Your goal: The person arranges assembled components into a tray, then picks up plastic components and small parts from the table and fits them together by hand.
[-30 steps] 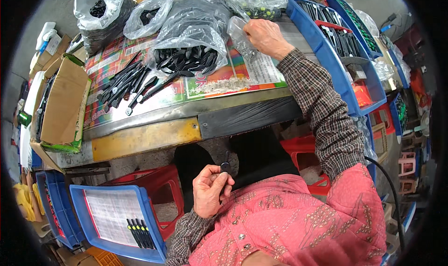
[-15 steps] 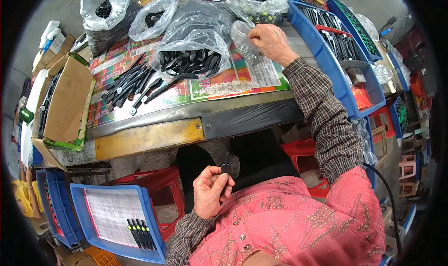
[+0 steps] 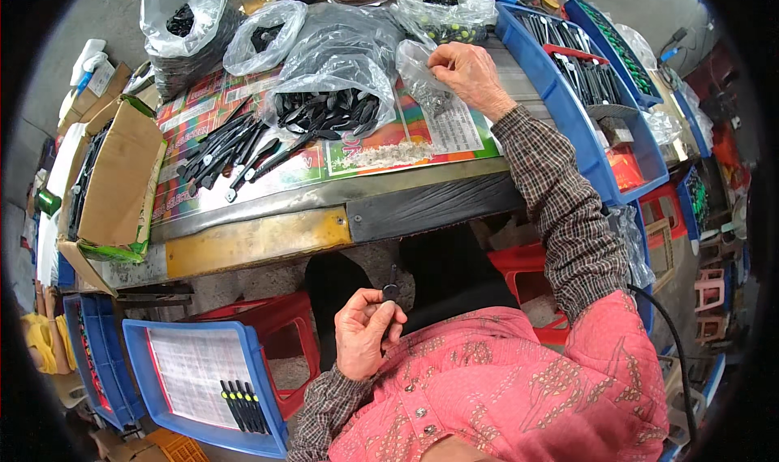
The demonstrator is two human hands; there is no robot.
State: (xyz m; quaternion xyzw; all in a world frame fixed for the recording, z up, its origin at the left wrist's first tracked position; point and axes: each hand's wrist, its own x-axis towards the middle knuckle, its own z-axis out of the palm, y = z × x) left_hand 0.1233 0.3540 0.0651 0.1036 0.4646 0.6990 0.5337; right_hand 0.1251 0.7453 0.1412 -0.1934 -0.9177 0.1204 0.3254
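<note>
My left hand [image 3: 365, 332] is closed, in front of my lap. It grips a slim black handle piece [image 3: 391, 290], whose dark rounded part sticks out beyond thumb and forefinger. My right hand [image 3: 475, 77] reaches across the table with fingers curled together at a small clear plastic bag [image 3: 426, 81]. Small greyish bits sit in the lower part of that bag; my fingertips are partly hidden at its mouth. Left of it lies a large clear bag [image 3: 337, 68] with black oval-ended pieces spilling out. A loose pile of long black pieces [image 3: 231, 150] lies beside them.
A cardboard box [image 3: 122, 178] stands at the table's left end. Further bags [image 3: 185, 32] line the back. A blue tray [image 3: 604, 170] with black pieces runs along the right. Below left, another blue tray [image 3: 264, 356] holds a row of black pieces with yellow-green dots, near a red stool [image 3: 304, 340].
The view has shifted slightly. My right hand stays at the small bag with its fingers curled, and my left hand keeps its grip on the black handle piece.
</note>
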